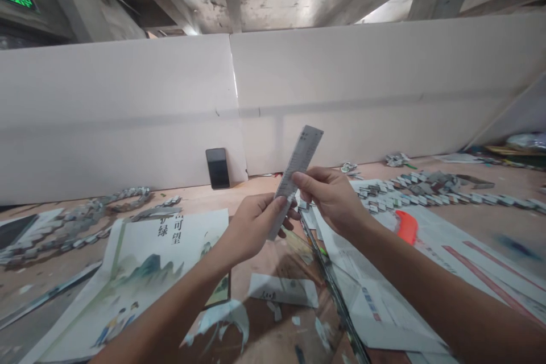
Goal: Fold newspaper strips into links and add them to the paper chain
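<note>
Head view: a long, narrow grey paper strip (297, 172) with small print near its top tilts up to the right above the table (222, 196). Left hand (251, 227) pinches its lower end; right hand (330, 193) pinches its middle.

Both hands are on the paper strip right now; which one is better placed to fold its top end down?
Right, probably. The right hand pinches the paper strip higher, nearer its free top; the left hand grips the lower end.

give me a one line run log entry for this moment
left hand: pinches lower end of paper strip | right hand: pinches strip mid-length | strip: tilted, held above table | nearby: poster, orange cutter
</note>
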Action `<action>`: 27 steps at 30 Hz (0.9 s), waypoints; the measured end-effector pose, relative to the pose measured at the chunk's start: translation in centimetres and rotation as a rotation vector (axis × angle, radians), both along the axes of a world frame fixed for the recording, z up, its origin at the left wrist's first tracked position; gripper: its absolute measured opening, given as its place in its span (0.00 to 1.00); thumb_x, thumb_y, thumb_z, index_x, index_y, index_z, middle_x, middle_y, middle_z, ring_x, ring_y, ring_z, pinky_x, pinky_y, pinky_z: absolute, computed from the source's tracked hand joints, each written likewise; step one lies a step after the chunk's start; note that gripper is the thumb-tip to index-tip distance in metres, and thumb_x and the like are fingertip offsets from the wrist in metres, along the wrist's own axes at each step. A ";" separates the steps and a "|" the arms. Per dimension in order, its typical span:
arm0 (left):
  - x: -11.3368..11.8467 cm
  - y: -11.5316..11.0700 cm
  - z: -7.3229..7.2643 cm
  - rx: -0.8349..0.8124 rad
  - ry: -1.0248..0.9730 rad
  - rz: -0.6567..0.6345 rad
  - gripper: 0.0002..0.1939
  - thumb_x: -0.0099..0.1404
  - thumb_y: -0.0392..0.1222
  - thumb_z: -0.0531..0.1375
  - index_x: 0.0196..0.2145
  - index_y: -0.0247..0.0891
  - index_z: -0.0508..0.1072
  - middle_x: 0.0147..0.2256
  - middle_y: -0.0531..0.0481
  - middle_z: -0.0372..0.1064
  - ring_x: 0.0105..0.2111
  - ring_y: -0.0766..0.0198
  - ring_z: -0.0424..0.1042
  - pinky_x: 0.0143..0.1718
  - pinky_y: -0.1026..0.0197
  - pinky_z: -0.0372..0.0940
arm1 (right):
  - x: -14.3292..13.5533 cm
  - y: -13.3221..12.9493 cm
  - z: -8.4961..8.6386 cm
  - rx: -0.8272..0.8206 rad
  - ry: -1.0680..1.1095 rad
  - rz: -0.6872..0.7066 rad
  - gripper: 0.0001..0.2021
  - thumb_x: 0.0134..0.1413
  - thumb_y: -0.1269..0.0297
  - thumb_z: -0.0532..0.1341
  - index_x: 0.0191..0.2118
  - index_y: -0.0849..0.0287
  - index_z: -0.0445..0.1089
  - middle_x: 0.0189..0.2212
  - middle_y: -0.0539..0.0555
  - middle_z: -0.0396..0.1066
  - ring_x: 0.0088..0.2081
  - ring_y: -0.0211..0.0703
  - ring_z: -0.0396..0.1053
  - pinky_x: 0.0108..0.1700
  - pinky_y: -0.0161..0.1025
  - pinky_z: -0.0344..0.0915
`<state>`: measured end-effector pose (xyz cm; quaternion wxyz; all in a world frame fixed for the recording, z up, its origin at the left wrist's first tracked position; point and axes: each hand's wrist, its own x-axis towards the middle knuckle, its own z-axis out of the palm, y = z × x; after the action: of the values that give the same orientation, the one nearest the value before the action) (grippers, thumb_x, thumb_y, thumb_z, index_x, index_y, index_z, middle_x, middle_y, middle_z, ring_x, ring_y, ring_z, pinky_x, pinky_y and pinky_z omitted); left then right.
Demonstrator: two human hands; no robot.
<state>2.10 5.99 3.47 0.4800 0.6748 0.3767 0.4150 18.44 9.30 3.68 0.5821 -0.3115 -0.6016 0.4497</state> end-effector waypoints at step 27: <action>-0.4 0.7 0.0 0.096 0.031 0.054 0.17 0.65 0.51 0.55 0.40 0.36 0.76 0.36 0.45 0.75 0.36 0.60 0.72 0.35 0.60 0.67 | -0.6 -0.6 0.3 -0.002 -0.123 0.080 0.19 0.47 0.52 0.65 0.17 0.60 0.64 0.16 0.47 0.58 0.20 0.34 0.56 0.23 0.35 0.55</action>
<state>1.67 6.66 3.44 0.4299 0.6930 0.3818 0.4348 17.84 8.68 4.02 0.5252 -0.3151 -0.6477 0.4531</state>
